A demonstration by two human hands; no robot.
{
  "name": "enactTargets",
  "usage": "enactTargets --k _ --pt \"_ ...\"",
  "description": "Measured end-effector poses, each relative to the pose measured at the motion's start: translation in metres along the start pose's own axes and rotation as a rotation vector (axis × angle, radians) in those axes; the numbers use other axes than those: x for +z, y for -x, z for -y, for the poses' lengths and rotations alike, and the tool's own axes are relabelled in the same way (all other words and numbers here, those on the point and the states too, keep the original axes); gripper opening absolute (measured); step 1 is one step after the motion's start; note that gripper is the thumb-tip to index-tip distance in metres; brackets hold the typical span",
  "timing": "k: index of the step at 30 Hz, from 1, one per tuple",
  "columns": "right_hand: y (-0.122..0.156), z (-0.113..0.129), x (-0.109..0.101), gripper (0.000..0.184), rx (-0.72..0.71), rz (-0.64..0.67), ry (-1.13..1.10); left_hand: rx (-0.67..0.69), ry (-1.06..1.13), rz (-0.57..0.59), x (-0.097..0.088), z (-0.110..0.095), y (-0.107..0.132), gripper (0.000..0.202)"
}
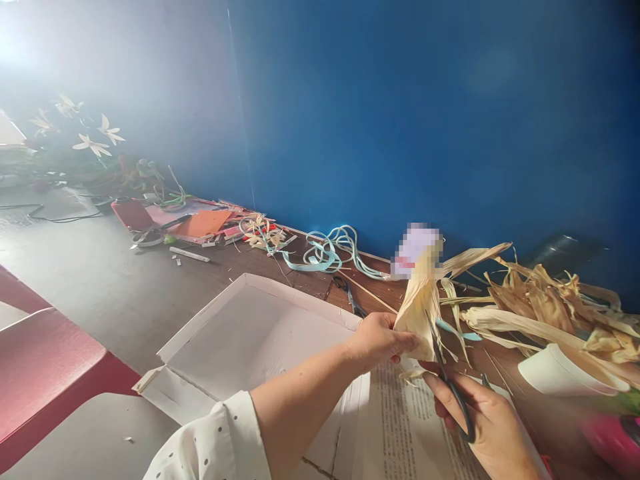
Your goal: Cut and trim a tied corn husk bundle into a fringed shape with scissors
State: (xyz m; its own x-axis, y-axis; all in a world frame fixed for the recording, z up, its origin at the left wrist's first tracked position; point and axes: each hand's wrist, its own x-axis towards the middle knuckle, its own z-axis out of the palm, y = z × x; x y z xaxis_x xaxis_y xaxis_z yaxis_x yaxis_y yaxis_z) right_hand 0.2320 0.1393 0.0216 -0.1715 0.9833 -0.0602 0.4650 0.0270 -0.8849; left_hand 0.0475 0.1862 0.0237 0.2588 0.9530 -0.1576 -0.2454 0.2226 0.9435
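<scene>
A pale dried corn husk (420,300) stands upright, pinched near its lower end between the thumb and fingers of my left hand (377,340). My right hand (475,407) has its fingers in the handles of black scissors (455,387). The scissors' blades point up along the husk's right side, touching or very near it; I cannot tell whether they are cutting. Below both hands lies a printed sheet (405,427), and a white cardboard box lid (255,333) sits to the left.
More dried husks (545,300) and a tipped white paper cup (565,370) lie at right. Behind are another pair of scissors (355,300), a light blue cord (345,243) and orange paper (205,223). A red stool (55,360) stands at left; a blue wall (400,120) rises behind.
</scene>
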Motion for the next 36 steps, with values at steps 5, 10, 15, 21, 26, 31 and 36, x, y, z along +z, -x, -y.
enactTargets --k 5,10,15,21,26,31,36 --pt "0.0007 0.0016 -0.0009 0.045 -0.011 0.019 0.013 -0.011 0.010 -0.001 -0.0008 -0.0032 0.0010 0.019" --pt "0.0012 0.0015 0.0001 0.044 -0.016 0.023 0.006 0.000 0.010 -0.029 -0.0027 -0.0038 0.0017 0.018" --pt "0.0012 0.0023 0.0003 0.043 -0.030 0.026 0.008 0.002 0.014 -0.065 -0.0048 -0.0025 -0.0001 0.018" --pt "0.0015 0.0035 -0.0009 0.045 -0.010 0.027 0.030 0.000 0.008 -0.074 -0.0052 -0.0015 -0.0015 0.017" --pt "0.0023 0.0055 0.0003 0.046 -0.006 0.007 0.011 -0.005 0.015 -0.084 -0.0051 -0.0029 -0.0014 0.017" --pt "0.0020 0.0029 0.0020 0.047 -0.012 -0.010 -0.004 -0.008 0.021 -0.103 -0.0045 -0.0055 0.0008 0.015" --pt "0.0018 0.0044 0.0018 0.044 -0.020 -0.007 -0.011 -0.007 0.025 -0.105 -0.0043 -0.0052 0.0006 0.016"
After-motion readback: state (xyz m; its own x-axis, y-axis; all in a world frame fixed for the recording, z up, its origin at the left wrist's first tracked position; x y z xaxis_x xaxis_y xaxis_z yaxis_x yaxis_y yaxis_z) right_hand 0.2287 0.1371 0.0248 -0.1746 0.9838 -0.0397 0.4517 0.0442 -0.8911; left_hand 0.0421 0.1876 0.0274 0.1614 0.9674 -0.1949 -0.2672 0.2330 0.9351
